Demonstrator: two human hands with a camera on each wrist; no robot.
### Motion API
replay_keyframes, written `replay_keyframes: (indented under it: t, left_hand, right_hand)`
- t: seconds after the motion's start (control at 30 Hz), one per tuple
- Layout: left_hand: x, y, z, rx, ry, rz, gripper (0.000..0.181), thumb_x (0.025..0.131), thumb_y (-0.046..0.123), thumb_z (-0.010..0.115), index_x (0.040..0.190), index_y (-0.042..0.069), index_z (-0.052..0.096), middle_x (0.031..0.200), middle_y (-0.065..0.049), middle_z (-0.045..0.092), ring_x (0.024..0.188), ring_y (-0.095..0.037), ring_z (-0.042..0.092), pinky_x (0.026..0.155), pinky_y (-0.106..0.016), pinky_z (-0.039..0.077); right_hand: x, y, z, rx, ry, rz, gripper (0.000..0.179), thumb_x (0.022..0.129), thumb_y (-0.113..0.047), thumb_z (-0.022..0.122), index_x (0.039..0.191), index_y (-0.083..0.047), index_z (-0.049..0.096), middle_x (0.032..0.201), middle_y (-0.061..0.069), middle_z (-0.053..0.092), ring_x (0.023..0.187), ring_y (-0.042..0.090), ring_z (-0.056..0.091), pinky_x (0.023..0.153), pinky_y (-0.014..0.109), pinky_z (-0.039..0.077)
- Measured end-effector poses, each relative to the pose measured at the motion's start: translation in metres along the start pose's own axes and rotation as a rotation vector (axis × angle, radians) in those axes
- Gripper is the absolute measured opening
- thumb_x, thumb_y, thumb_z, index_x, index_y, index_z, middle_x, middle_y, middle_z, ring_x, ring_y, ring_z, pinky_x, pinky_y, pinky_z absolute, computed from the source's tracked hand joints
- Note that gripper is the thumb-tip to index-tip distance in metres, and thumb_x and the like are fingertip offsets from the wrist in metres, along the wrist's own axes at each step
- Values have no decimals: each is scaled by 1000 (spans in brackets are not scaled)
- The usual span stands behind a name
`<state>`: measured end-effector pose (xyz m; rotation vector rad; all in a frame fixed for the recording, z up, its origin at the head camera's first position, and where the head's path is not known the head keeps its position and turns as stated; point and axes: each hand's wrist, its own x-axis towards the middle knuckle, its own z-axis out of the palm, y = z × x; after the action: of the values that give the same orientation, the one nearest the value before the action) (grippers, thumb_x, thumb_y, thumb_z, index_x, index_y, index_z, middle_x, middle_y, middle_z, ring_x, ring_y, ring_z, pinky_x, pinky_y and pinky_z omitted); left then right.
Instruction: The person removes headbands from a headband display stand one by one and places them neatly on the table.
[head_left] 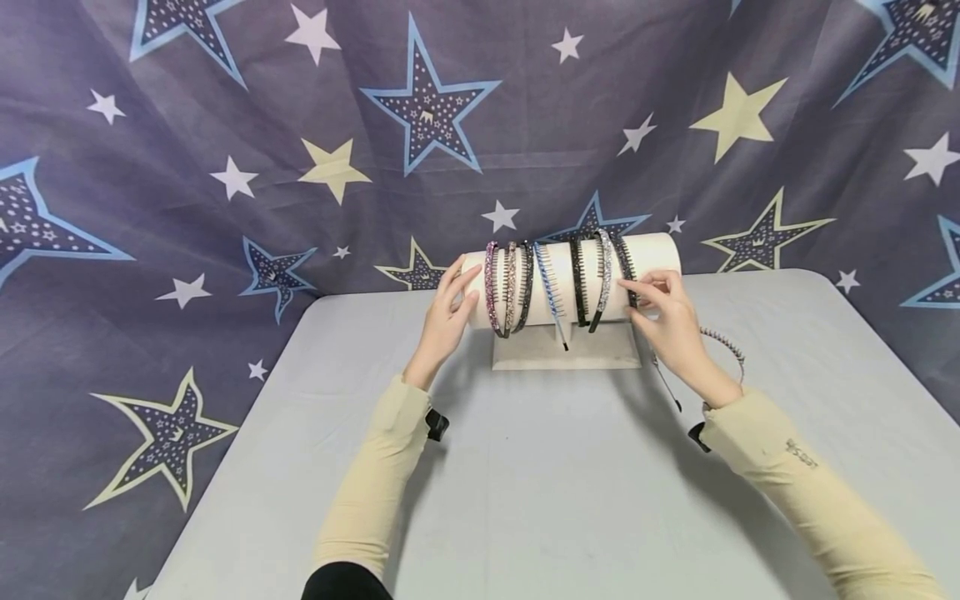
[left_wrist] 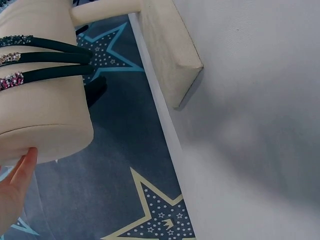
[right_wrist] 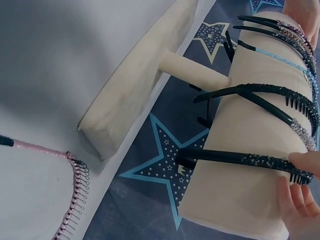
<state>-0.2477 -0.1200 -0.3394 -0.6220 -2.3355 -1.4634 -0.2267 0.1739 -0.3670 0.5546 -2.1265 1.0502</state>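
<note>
A cream cylindrical headband stand (head_left: 660, 247) carries several headbands side by side. At its right end, my right hand (head_left: 671, 329) pinches a black glittery headband (right_wrist: 225, 156) between thumb and fingers; the band is round the roll. My left hand (head_left: 442, 321) touches the roll's left end with fairly straight fingers. From the left sit a pink jewelled headband (head_left: 491, 287), a rose-gold one (head_left: 510, 292) and a dark one (head_left: 527, 287). A blue headband (head_left: 549, 287) slants across the middle. Right of it are another black headband (head_left: 578, 279) and a silver one (head_left: 604, 271), which cross in the right wrist view.
A thin pinkish headband with wire loops (right_wrist: 77, 185) lies on the table right of the stand, partly behind my right wrist in the head view. The stand's flat base (head_left: 566, 358) rests near the grey table's (head_left: 525, 500) back edge. A star-patterned curtain (head_left: 525, 167) hangs behind.
</note>
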Motion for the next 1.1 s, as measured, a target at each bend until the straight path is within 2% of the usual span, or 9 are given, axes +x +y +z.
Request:
replay_keyframes:
  t: [0.23,0.37,0.77,0.93,1.1]
  left_hand:
    - [0,0,0,-11,-7,4,36,90,3,45,126,-1,45,142,-16,23,126,-31,30,95,-44,40]
    - [1,-1,0,-17,-9,2,36,91,3,45,126,-2,45,143,-15,23,127,-30,29,95,-43,41]
    - [0,0,0,-12,-2,12,35,90,3,45,126,-1,46,142,-15,24,126,-30,30,95,-44,40]
    - [0,-1,-1,-6,-1,14,35,91,3,45,125,-2,46,142,-16,24,126,-30,30,95,-44,40]
    - [-1,-1,-1,-10,-2,6,35,90,3,45,125,-2,46,142,-15,24,127,-29,30,95,-43,41]
  right_hand:
    - [2,0,-4,41,-10,2,44,64,20,65,105,5,61,101,23,45,73,19,50,71,6,45]
    - [2,1,-7,28,-3,6,43,64,19,66,105,6,61,102,23,45,73,17,50,70,5,44]
    - [1,10,-19,-4,30,42,42,66,18,66,106,6,61,101,22,45,74,15,47,68,6,43]
    - [1,12,-23,-11,46,52,41,66,17,67,106,6,61,101,23,45,75,14,45,67,11,42]
    - [1,13,-26,-19,75,66,40,64,17,69,102,7,62,100,25,45,87,19,41,72,14,32]
